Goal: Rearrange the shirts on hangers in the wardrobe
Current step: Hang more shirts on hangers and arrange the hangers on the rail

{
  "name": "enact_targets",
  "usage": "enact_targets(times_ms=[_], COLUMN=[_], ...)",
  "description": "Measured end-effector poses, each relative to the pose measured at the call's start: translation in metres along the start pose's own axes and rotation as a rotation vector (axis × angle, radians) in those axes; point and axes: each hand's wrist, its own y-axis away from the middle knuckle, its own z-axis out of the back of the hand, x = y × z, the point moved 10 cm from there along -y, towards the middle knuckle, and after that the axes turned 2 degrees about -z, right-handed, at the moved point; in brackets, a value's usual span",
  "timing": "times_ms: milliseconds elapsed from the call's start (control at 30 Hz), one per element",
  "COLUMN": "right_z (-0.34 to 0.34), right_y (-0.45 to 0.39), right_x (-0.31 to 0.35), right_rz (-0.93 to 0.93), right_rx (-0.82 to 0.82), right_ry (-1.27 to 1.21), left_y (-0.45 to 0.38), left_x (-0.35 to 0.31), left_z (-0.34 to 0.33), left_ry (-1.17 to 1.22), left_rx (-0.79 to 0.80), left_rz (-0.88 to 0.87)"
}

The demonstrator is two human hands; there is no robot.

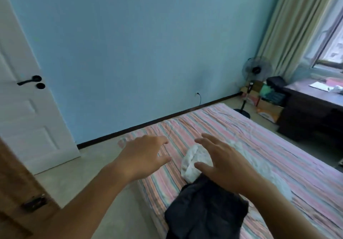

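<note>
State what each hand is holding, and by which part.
Nothing. The left hand and right hand hover open over the clothes on the bed.

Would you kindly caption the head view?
Both open hands, left and right, reach over clothes on a striped bed.

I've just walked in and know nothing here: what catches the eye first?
Two bare hands, left hand and right hand, reach open over a pink striped bed sheet. Beneath the right hand lie a crumpled white garment and a dark navy garment; behind spreads a plain blue wall.
</note>
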Motion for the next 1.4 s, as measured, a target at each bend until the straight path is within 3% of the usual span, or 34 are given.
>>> enact_targets(times_ms=[267,567,800,1067,1400], right_z=[-0.008,-0.083,-0.170,-0.292,-0.442], right_y=[-0.002,-0.024,-0.047,-0.058,-0.071], right_x=[-0.147,-0.317,-0.422,-0.539,-0.631], right_rz=[-0.262,-0.497,-0.577,-0.659,-0.765], right_rx=[0.008,0.120,0.228,0.342,0.498], right_ry=[0.008,-0.061,-0.033,-0.047,-0.155], left_y=[-0.120,-0.252,-0.327,-0.403,-0.451], left_x=[-0.059,-0.095,-0.104,-0.098,-0.054], left_z=[-0.074,-0.216,-0.339,-0.501,-0.645], left_ry=[0.040,0.089,0.225,0.120,-0.012], left_rx=[0.054,0.285,0.424,0.597,0.640], left_rz=[-0.124,-0.127,-0.045,-0.066,-0.027])
